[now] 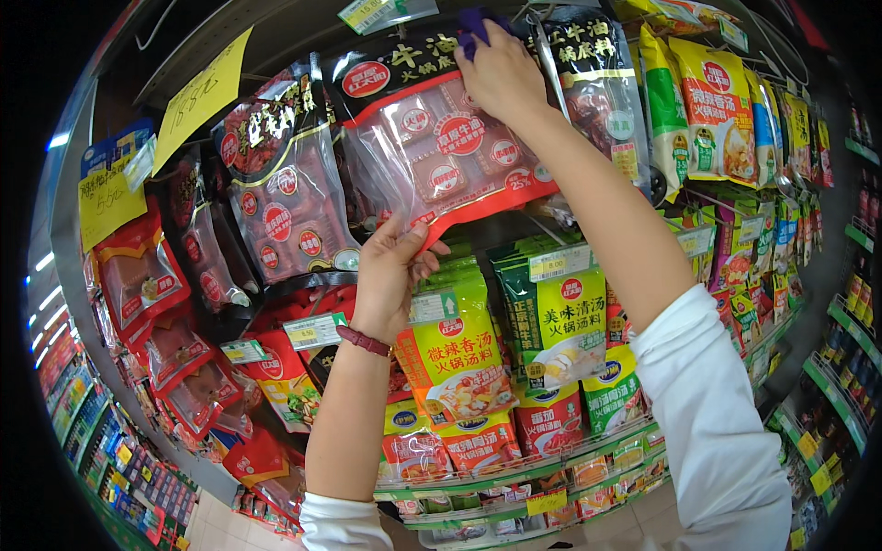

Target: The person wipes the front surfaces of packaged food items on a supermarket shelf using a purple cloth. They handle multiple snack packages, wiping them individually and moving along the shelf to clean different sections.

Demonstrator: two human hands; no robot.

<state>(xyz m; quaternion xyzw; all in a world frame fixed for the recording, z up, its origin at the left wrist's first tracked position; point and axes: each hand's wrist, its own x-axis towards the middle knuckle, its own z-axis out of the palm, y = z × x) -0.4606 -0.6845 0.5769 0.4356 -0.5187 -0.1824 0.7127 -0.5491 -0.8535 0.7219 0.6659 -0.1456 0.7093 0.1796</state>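
Note:
A large plastic pouch of hotpot base blocks [448,144], black on top with a red lower edge, hangs tilted on the upper rack. My left hand [396,265] pinches its lower left corner between thumb and fingers. Up at its top right part, my right hand [503,72] presses a bunched purple cloth [477,27] against the pouch. A similar clear-fronted pouch [286,186] hangs just to its left. Another black-topped pouch [598,96] is on its right, close to my right wrist.
Green-and-yellow soup base packets [561,324] hang below, behind price tags [561,265]. Handwritten yellow signs [200,100] jut out at the upper left. Red pouches [141,275] hang along the left side. A green-edged wire shelf [524,470] runs underneath. More packets [716,110] hang at right.

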